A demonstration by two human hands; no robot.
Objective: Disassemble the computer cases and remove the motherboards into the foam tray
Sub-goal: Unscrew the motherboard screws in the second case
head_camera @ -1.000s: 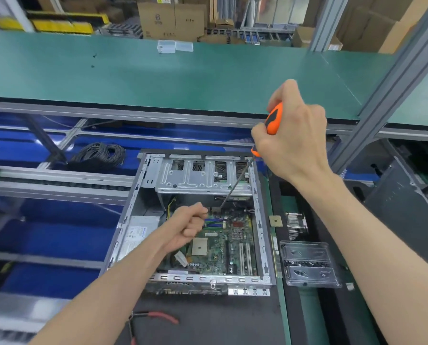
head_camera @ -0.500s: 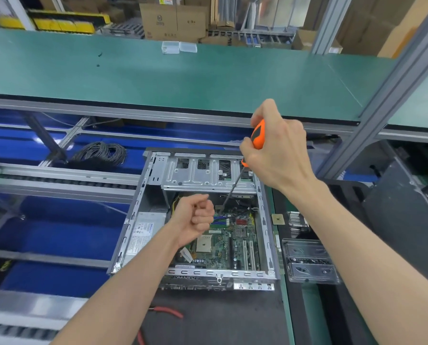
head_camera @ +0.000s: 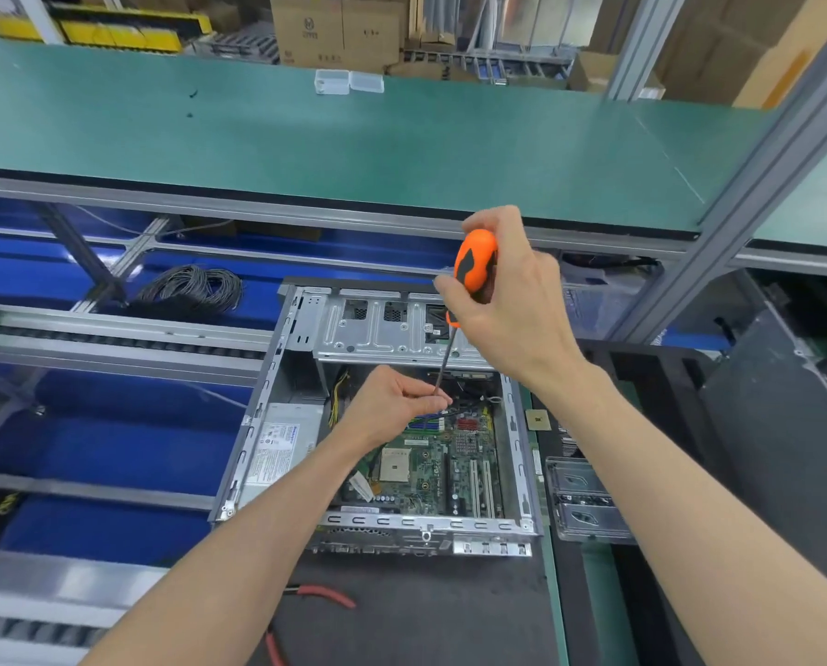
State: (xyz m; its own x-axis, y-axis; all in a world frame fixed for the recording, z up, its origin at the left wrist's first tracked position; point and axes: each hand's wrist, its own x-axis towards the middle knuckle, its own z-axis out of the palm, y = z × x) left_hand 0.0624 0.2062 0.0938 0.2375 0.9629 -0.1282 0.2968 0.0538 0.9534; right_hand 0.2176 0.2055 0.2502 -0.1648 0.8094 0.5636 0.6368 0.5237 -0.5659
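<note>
— Where the right hand (head_camera: pixel 507 300) wraps the orange handle of the screwdriver (head_camera: pixel 474 264), how much of the tool shows?

— Only the top of the handle and part of the thin shaft. The palm covers the handle's lower half. The tip is hidden behind the left hand (head_camera: pixel 392 406), whose fingertips are pinched together around the lower shaft, so I cannot tell which screw it meets, or whether it meets one at all.

— Where is the board?

— The green motherboard (head_camera: pixel 431 468) lies flat inside the open computer case (head_camera: pixel 277 391), in its near right part. The left forearm crosses its near left corner and the left hand covers its far edge. A silver power supply (head_camera: pixel 282 444) sits just left of it, its label too small to read.

— Anything cut off?

— Red-handled pliers (head_camera: pixel 325 593) lie on the dark mat near the case, running off the near edge. A clear plastic tray (head_camera: pixel 584 502) sits right of the case, its contents blurred.

— What differs from half a second ago?

— The left hand was a loose fist apart from the shaft; now it grips it. The right hand has turned, showing more of the handle.
</note>
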